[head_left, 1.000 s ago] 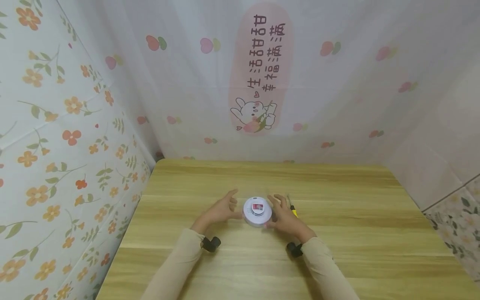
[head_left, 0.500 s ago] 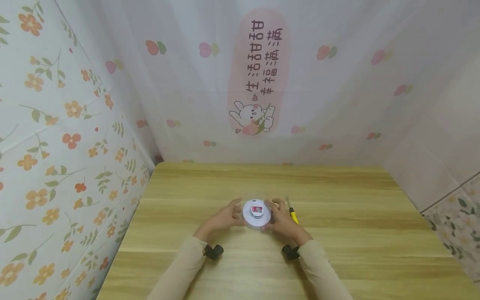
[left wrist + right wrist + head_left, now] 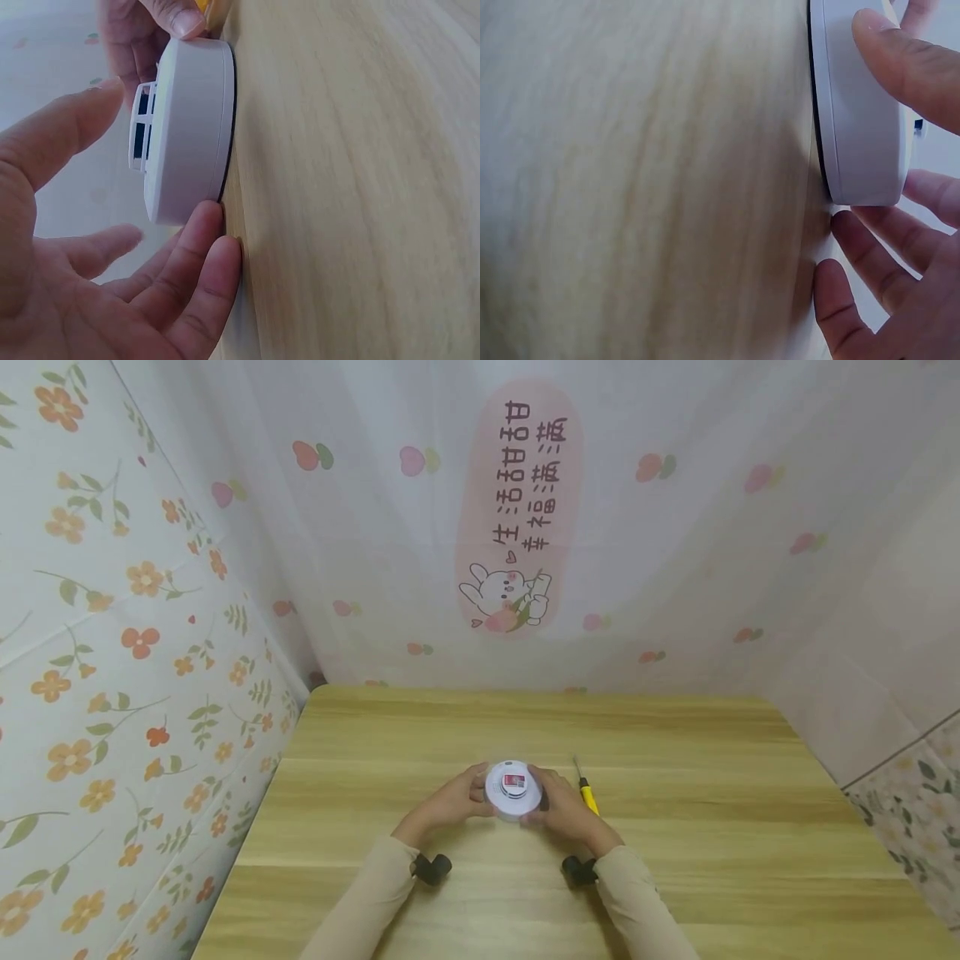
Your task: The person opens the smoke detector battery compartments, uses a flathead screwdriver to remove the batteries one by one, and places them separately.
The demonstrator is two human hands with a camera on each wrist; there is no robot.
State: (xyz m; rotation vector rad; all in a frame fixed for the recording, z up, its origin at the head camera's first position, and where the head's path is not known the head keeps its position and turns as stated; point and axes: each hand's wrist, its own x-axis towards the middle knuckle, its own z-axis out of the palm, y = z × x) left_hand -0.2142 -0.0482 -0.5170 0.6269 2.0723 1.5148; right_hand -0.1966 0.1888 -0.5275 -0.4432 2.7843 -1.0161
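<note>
A round white smoke detector [image 3: 513, 806] lies flat on the table, its vented cap and red-and-white label facing up. My left hand [image 3: 452, 799] is at its left side. In the left wrist view, fingertips [image 3: 204, 225] of that hand touch the detector's side wall [image 3: 196, 127] near the table, while the thumb stands apart from it. My right hand [image 3: 564, 806] holds the right side. In the right wrist view its thumb [image 3: 911, 64] presses the side wall, with the other fingers [image 3: 877, 262] around the opposite part of the rim.
A screwdriver [image 3: 588, 795] with a yellow and black handle lies just right of my right hand. The wooden table [image 3: 690, 752] meets a printed curtain [image 3: 375, 568] at the back. A floral cloth [image 3: 135, 693] hangs on the left.
My left hand has closed in on the detector, its fingers moving nearer the side. My right fingers have settled against the right side. The detector has hardly moved.
</note>
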